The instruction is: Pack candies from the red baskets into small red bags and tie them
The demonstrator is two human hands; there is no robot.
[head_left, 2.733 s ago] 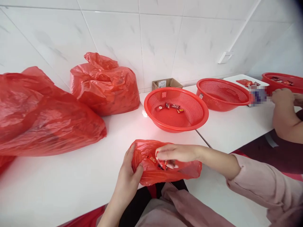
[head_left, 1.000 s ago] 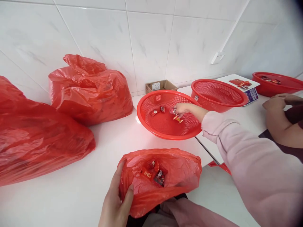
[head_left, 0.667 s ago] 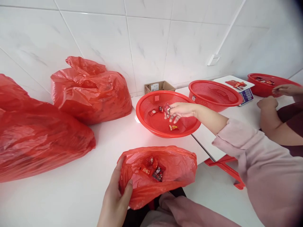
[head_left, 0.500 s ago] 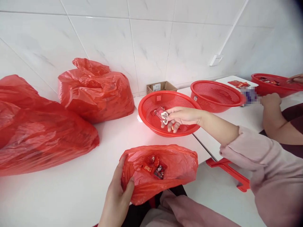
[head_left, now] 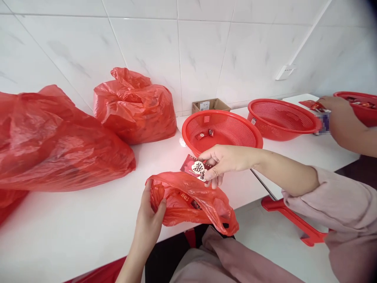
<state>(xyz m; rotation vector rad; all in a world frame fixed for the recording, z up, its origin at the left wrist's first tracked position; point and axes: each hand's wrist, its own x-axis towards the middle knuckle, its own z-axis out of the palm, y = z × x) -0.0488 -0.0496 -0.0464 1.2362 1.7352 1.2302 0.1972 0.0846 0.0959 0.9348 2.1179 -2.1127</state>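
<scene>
Our left hand has the red bag pinched around its 9 o'clock edge, and our right hand grips a maroon packet up near 12.

Your left hand: gripping the left edge of the open red bag, wrapped packets inside
Your right hand: pinching a dark red packet at the bag's far rim
Near basket: ahead of you, two small packets showing in it
Second basket: just beside it, to your right
Stuffed bags: red, on the table to your left
</scene>
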